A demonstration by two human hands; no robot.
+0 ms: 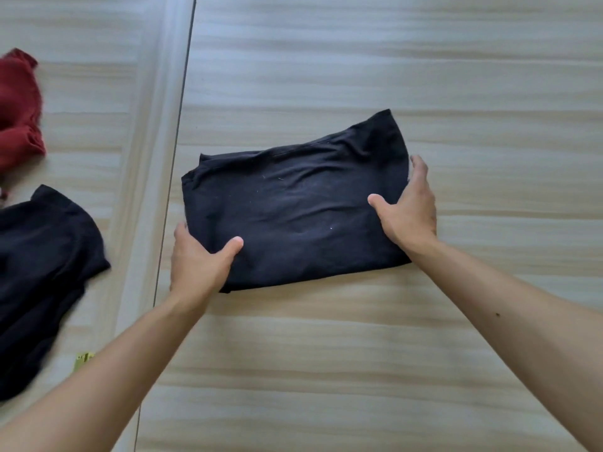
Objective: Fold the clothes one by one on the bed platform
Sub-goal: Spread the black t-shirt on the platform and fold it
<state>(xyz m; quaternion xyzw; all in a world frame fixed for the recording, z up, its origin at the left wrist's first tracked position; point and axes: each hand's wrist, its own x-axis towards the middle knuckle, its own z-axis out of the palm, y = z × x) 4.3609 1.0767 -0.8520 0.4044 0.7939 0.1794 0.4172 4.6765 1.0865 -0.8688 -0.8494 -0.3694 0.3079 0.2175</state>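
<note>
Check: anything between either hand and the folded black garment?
Nothing visible. The left hand grips the folded black garment at its near-left corner, and the right hand holds its right edge. The red garment and another black garment lie off left.

The fingers of the left hand (199, 261) are tucked out of sight under the folded black garment (293, 203). Two more clothes — a red one (18, 109) and a black one (42, 282) — are cut off by the left edge.
</note>
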